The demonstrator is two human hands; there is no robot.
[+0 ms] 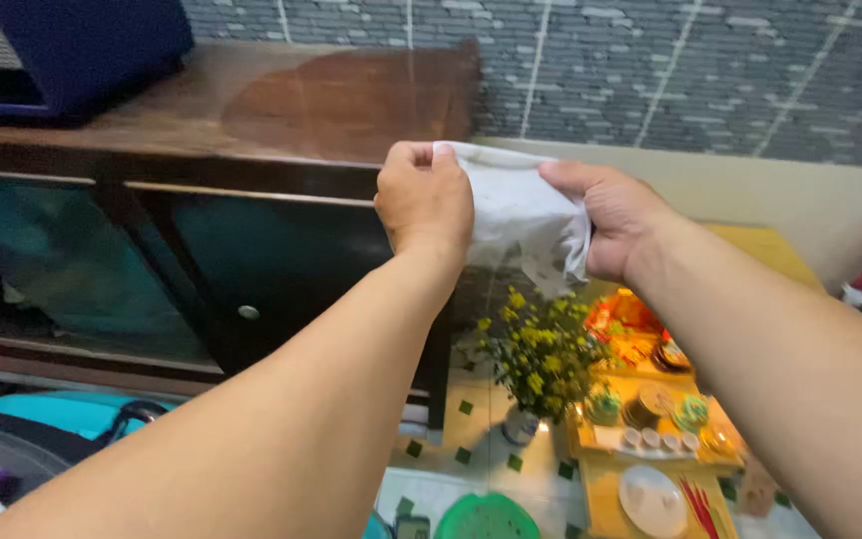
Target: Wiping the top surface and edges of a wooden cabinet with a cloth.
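A crumpled white cloth with faint stains is stretched between both my hands in mid-air. My left hand grips its left edge in a closed fist. My right hand pinches the right side, and the cloth bunches and hangs a little below it. Both arms reach forward in front of a dark wooden cabinet, whose top shows a broad damp-looking patch.
The cabinet has glass doors with a round knob. A blue box sits on its top left. On the tiled floor below stand a vase of yellow flowers, a low yellow table with small cups and plates, and a green basin.
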